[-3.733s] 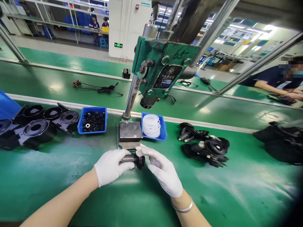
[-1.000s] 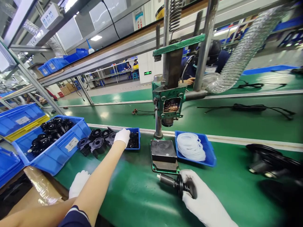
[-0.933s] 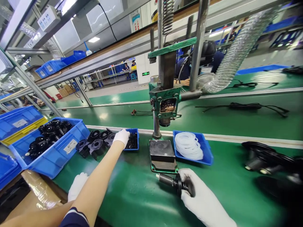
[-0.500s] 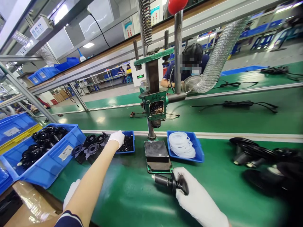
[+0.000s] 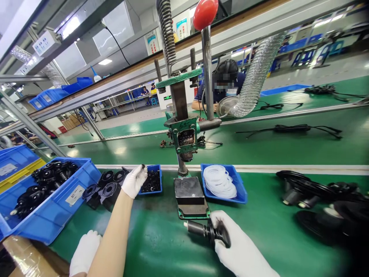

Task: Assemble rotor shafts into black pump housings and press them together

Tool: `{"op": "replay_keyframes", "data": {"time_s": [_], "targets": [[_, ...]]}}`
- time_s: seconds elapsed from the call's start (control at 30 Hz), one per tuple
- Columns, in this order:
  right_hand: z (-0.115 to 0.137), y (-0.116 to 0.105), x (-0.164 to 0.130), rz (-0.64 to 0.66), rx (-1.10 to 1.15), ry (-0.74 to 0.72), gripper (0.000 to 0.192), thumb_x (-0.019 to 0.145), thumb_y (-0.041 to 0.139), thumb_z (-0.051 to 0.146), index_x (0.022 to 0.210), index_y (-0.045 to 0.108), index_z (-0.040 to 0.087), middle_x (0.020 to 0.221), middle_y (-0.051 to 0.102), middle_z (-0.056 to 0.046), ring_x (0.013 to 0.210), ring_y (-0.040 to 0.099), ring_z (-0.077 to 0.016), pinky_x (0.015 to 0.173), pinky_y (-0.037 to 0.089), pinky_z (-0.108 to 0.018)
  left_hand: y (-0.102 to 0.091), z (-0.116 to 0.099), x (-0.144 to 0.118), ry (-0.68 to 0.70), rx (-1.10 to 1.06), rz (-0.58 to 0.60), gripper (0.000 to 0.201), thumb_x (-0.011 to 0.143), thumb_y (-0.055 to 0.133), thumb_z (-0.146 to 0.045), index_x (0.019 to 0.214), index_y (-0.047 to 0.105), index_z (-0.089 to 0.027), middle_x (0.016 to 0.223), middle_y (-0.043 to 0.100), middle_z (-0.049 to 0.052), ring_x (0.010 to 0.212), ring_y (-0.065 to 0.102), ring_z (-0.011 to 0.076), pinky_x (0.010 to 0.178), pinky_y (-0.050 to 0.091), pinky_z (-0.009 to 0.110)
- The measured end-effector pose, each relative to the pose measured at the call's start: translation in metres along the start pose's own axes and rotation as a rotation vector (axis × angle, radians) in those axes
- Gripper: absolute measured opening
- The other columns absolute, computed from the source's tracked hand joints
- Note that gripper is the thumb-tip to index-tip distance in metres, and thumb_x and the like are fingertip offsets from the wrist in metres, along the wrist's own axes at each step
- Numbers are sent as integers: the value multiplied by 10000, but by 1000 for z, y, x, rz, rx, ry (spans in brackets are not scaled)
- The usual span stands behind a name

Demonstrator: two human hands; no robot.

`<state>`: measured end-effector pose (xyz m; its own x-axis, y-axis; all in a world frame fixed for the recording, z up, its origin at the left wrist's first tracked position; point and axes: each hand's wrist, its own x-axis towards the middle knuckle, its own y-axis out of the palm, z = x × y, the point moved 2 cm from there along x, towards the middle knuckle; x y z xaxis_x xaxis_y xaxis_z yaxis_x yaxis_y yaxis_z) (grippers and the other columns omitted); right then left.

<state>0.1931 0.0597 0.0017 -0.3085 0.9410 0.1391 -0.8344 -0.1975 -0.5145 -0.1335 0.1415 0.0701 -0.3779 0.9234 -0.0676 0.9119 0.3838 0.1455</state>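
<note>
My right hand (image 5: 235, 242), in a white glove, grips a black cylindrical part (image 5: 198, 228) with a flange and a pale tip, held just in front of the press base. My left hand (image 5: 134, 182), also gloved, is raised with its fingertips together on a small black piece (image 5: 143, 166), too small to name. Beside it lies a small blue bin (image 5: 161, 181) of little black parts. Black round housings (image 5: 110, 189) stand left of that hand. The hand press (image 5: 186, 134) has a dark metal block (image 5: 188, 188) on its base.
White plastic rings (image 5: 219, 181) fill a blue tray (image 5: 243, 192) right of the press. A large blue bin (image 5: 80, 192) of black parts stands left. Another person's gloved hand (image 5: 85, 250) rests at lower left. Black cabled parts (image 5: 300, 188) lie right. A co-worker (image 5: 227, 77) sits opposite.
My left hand has come up out of the small parts bin and back to the left, with a small black piece at its fingertips. My right hand keeps its hold, nearly still.
</note>
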Motion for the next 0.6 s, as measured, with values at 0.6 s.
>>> {"op": "replay_keyframes", "data": {"time_s": [0.6], "targets": [[-5, 0, 2, 51, 67, 59, 247, 602, 411, 265, 847, 413, 234, 792, 507, -7, 729, 515, -205, 712, 461, -339, 32, 27, -59, -196, -586, 368, 174, 859, 709, -246, 1020, 668, -193, 951, 611, 32, 704, 576, 35, 662, 495, 134]]}}
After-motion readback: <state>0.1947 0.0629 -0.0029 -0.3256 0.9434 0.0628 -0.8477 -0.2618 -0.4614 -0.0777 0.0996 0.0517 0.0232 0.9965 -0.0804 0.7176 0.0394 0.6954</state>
